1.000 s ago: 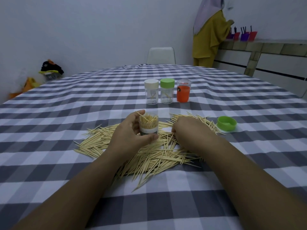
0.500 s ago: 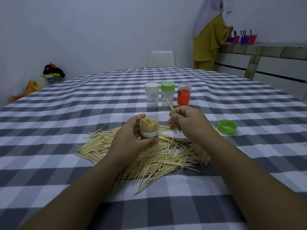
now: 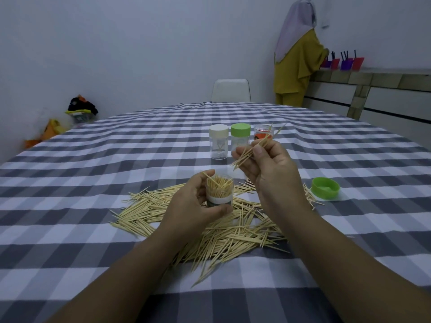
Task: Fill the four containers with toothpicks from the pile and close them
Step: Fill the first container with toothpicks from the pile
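Right hand (image 3: pixel 270 169) pinches perhaps 6 toothpicks (image 3: pixel 250 151) above the left-held container (image 3: pixel 219 191).

A clear open container (image 3: pixel 220 192), packed with upright toothpicks, sits above the loose pile of toothpicks (image 3: pixel 217 229) spread on the counter. A small bundle of toothpicks (image 3: pixel 253 149) slants above it. Farther back stand three containers in a row: a cream-lidded one (image 3: pixel 218 144), a green-lidded one (image 3: pixel 240 139) and an orange-labelled one (image 3: pixel 262 135). A loose green lid (image 3: pixel 325 188) lies upside down to the right of the pile.

One head cam, looks fwd and down across checked table (image 3: pixel 93 183), hands close below.
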`<act>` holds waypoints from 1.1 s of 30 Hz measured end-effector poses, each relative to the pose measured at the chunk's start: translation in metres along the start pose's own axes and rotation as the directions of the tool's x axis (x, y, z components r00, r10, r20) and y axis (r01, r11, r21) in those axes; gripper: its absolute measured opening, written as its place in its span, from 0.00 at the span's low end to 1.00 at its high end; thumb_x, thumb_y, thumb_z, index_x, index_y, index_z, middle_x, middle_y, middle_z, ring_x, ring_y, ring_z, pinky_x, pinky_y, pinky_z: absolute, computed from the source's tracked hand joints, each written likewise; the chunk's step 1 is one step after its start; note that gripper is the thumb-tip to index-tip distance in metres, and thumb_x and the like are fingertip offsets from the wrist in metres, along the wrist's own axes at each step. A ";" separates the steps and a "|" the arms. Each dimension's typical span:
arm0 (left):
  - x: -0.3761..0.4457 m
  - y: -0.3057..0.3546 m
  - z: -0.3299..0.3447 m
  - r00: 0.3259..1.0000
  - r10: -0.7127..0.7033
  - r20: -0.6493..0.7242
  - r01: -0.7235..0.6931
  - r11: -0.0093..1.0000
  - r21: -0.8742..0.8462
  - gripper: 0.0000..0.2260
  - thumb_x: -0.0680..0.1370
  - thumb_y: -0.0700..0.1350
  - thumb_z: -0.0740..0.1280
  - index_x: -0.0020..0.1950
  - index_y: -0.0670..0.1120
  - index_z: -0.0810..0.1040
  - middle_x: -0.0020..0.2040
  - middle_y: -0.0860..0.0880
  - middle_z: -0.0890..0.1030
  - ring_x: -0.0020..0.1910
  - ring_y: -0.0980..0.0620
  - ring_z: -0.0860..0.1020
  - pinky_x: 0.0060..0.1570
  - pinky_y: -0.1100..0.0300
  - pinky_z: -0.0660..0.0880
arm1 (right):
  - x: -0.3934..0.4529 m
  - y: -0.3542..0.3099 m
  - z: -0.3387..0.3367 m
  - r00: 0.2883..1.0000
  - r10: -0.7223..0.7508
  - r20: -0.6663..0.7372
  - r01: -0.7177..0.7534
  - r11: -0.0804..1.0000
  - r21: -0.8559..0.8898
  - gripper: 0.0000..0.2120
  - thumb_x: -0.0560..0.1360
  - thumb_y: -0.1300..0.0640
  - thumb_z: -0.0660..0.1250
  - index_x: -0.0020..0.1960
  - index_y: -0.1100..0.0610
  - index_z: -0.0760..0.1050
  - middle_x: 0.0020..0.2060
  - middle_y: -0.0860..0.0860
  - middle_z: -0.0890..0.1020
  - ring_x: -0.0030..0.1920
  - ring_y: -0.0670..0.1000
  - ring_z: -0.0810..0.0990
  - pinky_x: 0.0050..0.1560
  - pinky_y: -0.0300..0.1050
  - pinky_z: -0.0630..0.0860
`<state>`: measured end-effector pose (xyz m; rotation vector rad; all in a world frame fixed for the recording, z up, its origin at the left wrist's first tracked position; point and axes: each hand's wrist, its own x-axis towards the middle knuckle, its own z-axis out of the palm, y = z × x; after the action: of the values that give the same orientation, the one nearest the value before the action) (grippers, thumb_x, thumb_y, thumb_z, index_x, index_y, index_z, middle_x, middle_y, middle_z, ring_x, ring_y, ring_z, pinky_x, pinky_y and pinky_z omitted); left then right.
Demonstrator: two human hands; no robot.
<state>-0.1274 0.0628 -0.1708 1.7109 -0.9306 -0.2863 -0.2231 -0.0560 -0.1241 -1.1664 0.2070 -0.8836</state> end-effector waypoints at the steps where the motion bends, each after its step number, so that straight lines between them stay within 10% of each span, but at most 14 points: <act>1: 0.000 0.000 0.000 1.000 0.004 0.001 -0.004 1.000 0.000 0.34 0.65 0.40 0.79 0.67 0.53 0.69 0.56 0.59 0.79 0.54 0.63 0.79 0.54 0.64 0.77 | -0.001 0.002 0.001 1.000 -0.004 0.013 0.004 0.999 -0.042 0.09 0.81 0.62 0.55 0.49 0.56 0.73 0.43 0.52 0.84 0.49 0.49 0.83 0.55 0.44 0.78; 7: -0.002 0.001 0.000 1.000 0.020 0.000 -0.020 1.000 0.013 0.33 0.65 0.40 0.79 0.65 0.55 0.69 0.54 0.58 0.80 0.52 0.64 0.80 0.50 0.68 0.76 | -0.007 0.014 -0.001 0.991 0.107 0.082 -0.050 0.859 -0.510 0.08 0.82 0.54 0.56 0.54 0.49 0.74 0.51 0.43 0.82 0.56 0.42 0.77 0.52 0.36 0.70; 15: -0.002 0.001 0.000 1.000 0.019 0.004 -0.019 1.000 0.007 0.33 0.65 0.40 0.79 0.65 0.55 0.69 0.54 0.57 0.80 0.51 0.63 0.80 0.52 0.65 0.78 | -0.012 0.013 0.002 0.989 0.094 0.114 -0.008 0.802 -0.598 0.12 0.81 0.56 0.56 0.61 0.52 0.75 0.51 0.45 0.80 0.50 0.36 0.76 0.36 0.19 0.67; 22: 0.000 -0.001 -0.001 1.000 0.014 0.008 -0.014 1.000 -0.004 0.33 0.65 0.39 0.79 0.67 0.52 0.70 0.54 0.58 0.80 0.51 0.63 0.80 0.51 0.65 0.78 | -0.013 0.010 0.005 0.981 0.163 0.107 -0.056 0.761 -0.646 0.14 0.80 0.57 0.59 0.64 0.54 0.75 0.57 0.46 0.76 0.50 0.38 0.75 0.41 0.18 0.65; 26: 0.000 -0.003 0.000 1.000 0.023 0.004 -0.023 1.000 0.010 0.34 0.65 0.41 0.79 0.67 0.53 0.69 0.56 0.57 0.80 0.52 0.62 0.80 0.52 0.63 0.78 | -0.013 0.017 0.004 0.991 0.059 0.124 0.046 0.713 -0.700 0.18 0.80 0.53 0.59 0.70 0.46 0.68 0.66 0.47 0.73 0.66 0.46 0.70 0.66 0.43 0.68; 33: 0.000 -0.002 0.000 1.000 0.029 -0.008 -0.029 0.999 0.014 0.31 0.66 0.40 0.79 0.62 0.57 0.69 0.53 0.59 0.80 0.50 0.63 0.80 0.50 0.65 0.78 | -0.013 0.020 0.001 0.988 -0.023 0.154 0.139 0.579 -0.804 0.13 0.80 0.52 0.60 0.59 0.52 0.79 0.60 0.45 0.76 0.64 0.46 0.69 0.66 0.48 0.66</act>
<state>-0.1265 0.0626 -0.1728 1.7089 -0.9525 -0.2539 -0.2209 -0.0442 -0.1447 -2.1208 0.4971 -0.7940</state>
